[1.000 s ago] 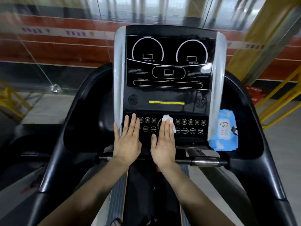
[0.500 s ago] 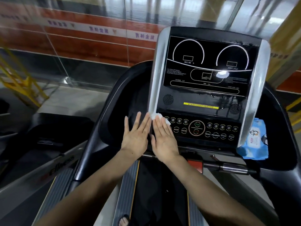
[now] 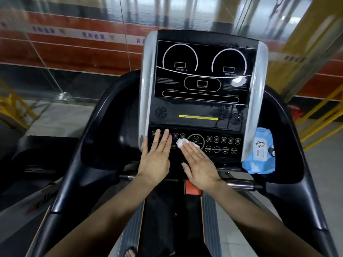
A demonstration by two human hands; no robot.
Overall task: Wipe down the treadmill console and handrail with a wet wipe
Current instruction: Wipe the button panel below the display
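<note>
- Left hand (image 3: 155,160): fingers straight, flat on the console (image 3: 196,108) buttons, holding nothing.
- Wipe (image 3: 182,142): under the right fingertips, just right of the left hand; soft, limp, damp, best pressed flat.
- Right hand (image 3: 199,164): fingers straight, pressing the wipe.

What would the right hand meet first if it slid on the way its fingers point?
Probably the left hand: the right hand, pressing the wet wipe flat on the button panel, points up-left toward the left fingertips, though depth is unclear.

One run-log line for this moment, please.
right hand presses wet wipe on button panel | left hand flat beside | handrail not yet wiped
</note>
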